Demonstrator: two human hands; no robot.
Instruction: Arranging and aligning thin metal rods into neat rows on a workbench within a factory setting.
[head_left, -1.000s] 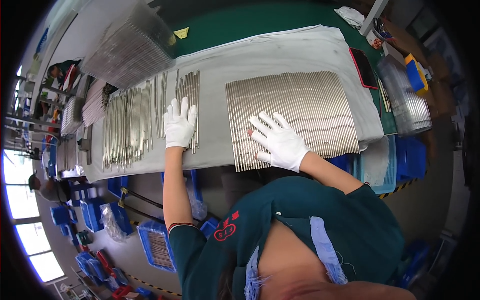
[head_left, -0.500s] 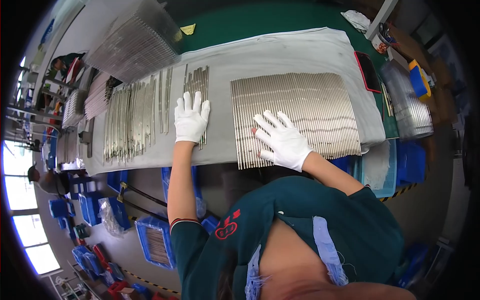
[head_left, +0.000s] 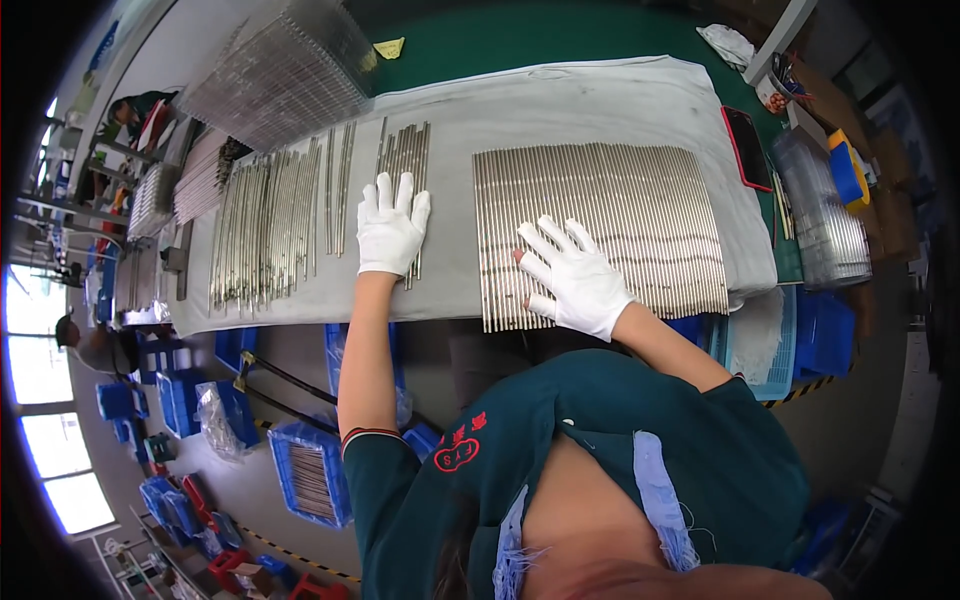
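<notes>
A: Far left of the counter?
B: Loose rods, long axes running away from the person, on the grey cloth.

A: Left hand?
B: White glove, fingers spread flat, gripping nothing; pressed on a small rod bundle lying lengthwise under the palm, between the loose rods and the big sheet of rods.

A: Right hand?
B: Gloved, fingers splayed flat on the rod sheet, at its near-left corner. Rods parallel, ends toward the person.

A: Obstructions?
B: None between hands. Red phone and clear trays stand at right.
</notes>
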